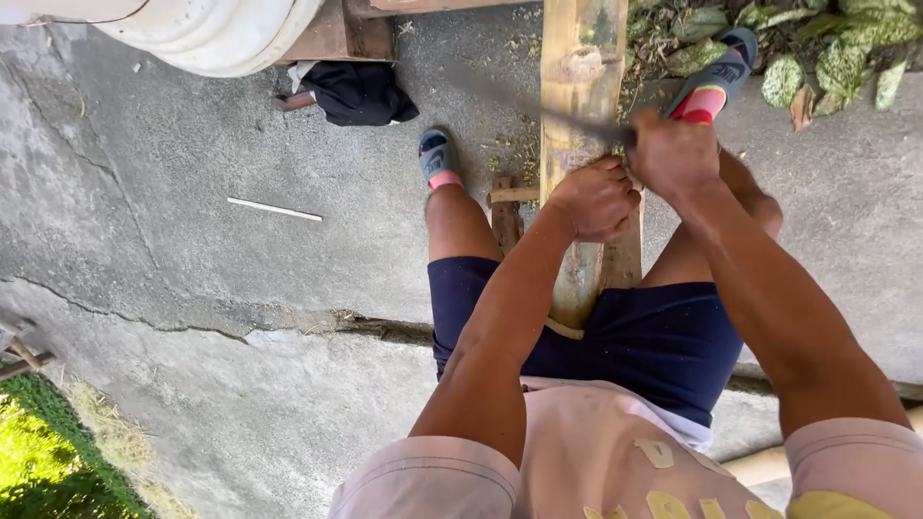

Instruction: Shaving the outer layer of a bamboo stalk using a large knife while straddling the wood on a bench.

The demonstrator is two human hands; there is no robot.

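Left hand (594, 200) presses on bamboo pole (580, 115), fingers curled against it. Right hand (673, 154) fingers clamped on blade handle; blade (538, 101) blurred across pole.

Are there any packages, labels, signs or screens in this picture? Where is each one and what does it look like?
No packages, signs or screens show.
Left sandal: on the concrete left of the bamboo pole, blue-grey strap with a small pale logo mark, pink insole.
Right sandal: by the spotted leaves, same colours and mark.
Shirt: pale pink, with large yellow lettering across the front at the bottom edge.
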